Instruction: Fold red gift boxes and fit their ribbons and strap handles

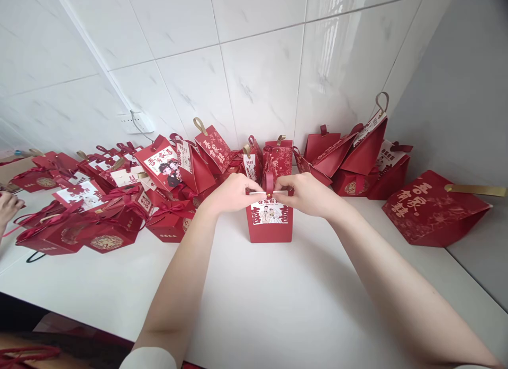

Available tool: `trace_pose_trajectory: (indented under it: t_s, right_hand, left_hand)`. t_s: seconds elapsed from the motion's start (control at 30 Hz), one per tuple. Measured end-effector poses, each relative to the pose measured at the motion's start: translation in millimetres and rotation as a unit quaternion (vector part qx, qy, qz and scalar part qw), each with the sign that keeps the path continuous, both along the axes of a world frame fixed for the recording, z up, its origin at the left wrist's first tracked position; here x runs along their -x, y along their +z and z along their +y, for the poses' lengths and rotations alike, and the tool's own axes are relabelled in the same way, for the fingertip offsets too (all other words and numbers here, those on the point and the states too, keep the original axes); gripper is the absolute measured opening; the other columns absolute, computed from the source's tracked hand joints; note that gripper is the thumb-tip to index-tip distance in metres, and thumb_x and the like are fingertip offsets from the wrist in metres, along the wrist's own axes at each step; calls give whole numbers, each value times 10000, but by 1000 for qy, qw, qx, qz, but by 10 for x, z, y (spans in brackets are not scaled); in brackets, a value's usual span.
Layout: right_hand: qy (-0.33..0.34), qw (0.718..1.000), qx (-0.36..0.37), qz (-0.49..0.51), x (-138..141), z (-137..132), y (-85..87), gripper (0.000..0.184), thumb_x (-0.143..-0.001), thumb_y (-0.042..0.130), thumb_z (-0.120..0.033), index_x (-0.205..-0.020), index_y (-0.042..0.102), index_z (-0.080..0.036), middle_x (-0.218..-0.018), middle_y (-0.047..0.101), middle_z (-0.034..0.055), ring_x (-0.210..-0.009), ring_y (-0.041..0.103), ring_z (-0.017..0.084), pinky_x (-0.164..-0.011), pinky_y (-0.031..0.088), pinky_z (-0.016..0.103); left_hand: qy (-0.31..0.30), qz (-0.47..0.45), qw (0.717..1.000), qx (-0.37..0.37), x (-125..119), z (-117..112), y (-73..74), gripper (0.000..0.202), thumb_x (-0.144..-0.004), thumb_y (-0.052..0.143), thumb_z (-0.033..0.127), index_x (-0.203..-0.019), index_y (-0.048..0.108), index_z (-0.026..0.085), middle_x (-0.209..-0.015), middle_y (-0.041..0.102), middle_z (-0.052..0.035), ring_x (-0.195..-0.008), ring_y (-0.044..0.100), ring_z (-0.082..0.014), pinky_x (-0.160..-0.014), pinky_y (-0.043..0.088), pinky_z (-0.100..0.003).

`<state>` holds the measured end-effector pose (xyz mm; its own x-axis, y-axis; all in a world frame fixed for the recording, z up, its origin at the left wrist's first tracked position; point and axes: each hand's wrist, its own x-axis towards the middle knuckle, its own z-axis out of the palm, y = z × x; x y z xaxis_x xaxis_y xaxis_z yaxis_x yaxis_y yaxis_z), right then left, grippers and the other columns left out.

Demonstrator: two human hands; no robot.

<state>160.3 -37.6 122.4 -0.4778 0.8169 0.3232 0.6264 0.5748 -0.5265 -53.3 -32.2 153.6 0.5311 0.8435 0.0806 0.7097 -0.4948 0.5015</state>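
A red gift box (270, 232) stands upright on the white table, its front printed with a couple and large red characters. A red strap loop with a small gold stud (269, 189) sits at the middle of its top edge. My left hand (234, 191) pinches the left end of that top edge between thumb and fingers. At the right end, my right hand (305, 193) grips the same edge in a similar pinch. Part of the box's upper print is covered by my fingers.
Several red gift boxes (321, 146) crowd along the tiled wall (262, 67). A red box with a gold strap (436, 210) leans at the right. Ribbon-tied boxes (107, 231) pile up on the left, where another person's hand (8, 206) shows at the edge. A wall socket (137, 123) has a cable.
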Motion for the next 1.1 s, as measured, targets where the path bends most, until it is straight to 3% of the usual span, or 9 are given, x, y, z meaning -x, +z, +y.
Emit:
trace_pose_trajectory:
  t_s: [0.13, 0.33, 0.57, 0.73, 0.83, 0.93, 1.0, 1.1]
  right_hand:
    - [-5, 1000, -1, 4, 11, -7, -23, 167, -818, 534, -279, -677, 469, -217, -589, 514, -35, -521, 390, 113, -488, 252, 253]
    - [42, 997, -3, 62, 26, 3, 3, 81, -828, 539, -252, -759, 552, -210, -740, 618, -7, -651, 533, 139, -556, 344, 251]
    - [-17, 997, -59, 52, 97, 6, -29, 109, -823, 558, -237, -722, 537, -205, -755, 643, 4, -663, 549, 149, -589, 354, 266]
    - [-65, 991, -109, 30, 166, -64, -19, 99, -827, 569, -228, -732, 549, -205, -773, 645, 6, -668, 541, 148, -556, 326, 266]
    - [-46, 997, -48, 46, 120, -90, 48, 150, -857, 561, -291, -742, 602, -205, -728, 654, 4, -640, 553, 147, -568, 354, 275]
    - [39, 994, 56, 85, 5, -72, 114, 197, -895, 523, -353, -872, 665, -219, -819, 687, 9, -724, 599, 157, -652, 420, 292]
    - [110, 978, 131, 120, -67, -48, 132, 215, -897, 527, -378, -962, 670, -231, -947, 693, 17, -850, 617, 170, -753, 452, 310]
    - [212, 931, 244, 170, -108, -31, 126, 245, -876, 571, -394, -1015, 647, -207, -1024, 682, 47, -930, 620, 179, -834, 470, 337]
  left_hand:
    - [-9, -6, 1000, 1, -2, -17, 11, 265, -819, 551, 364, -851, 752, 194, -796, 716, -3, -631, 532, -114, -576, 374, -242]
    - [-27, -2, 999, -21, -10, -24, 24, 232, -807, 557, 340, -788, 727, 184, -735, 685, 17, -623, 511, -103, -588, 361, -238]
    - [-12, -2, 999, -42, -41, -22, -19, 218, -793, 546, 301, -738, 710, 168, -649, 633, 17, -568, 454, -96, -555, 325, -250]
    - [3, 31, 997, -69, -38, 15, -58, 266, -780, 601, 384, -631, 615, 163, -558, 521, 26, -556, 420, -105, -518, 287, -256]
    - [-3, 23, 995, -95, -20, 47, -72, 214, -775, 632, 395, -745, 644, 184, -760, 626, 4, -703, 541, -139, -623, 388, -254]
    - [59, 3, 987, -150, -22, 31, -75, 314, -734, 689, 355, -1014, 641, 221, -1089, 634, -39, -937, 594, -197, -769, 449, -287]
    - [130, 7, 978, -163, -38, -18, -62, 354, -753, 671, 328, -1087, 616, 223, -1128, 627, -65, -987, 598, -221, -789, 461, -305]
    - [238, 29, 955, -177, -58, -126, -3, 214, -829, 575, 329, -982, 631, 191, -1007, 656, -94, -920, 616, -237, -760, 454, -326]
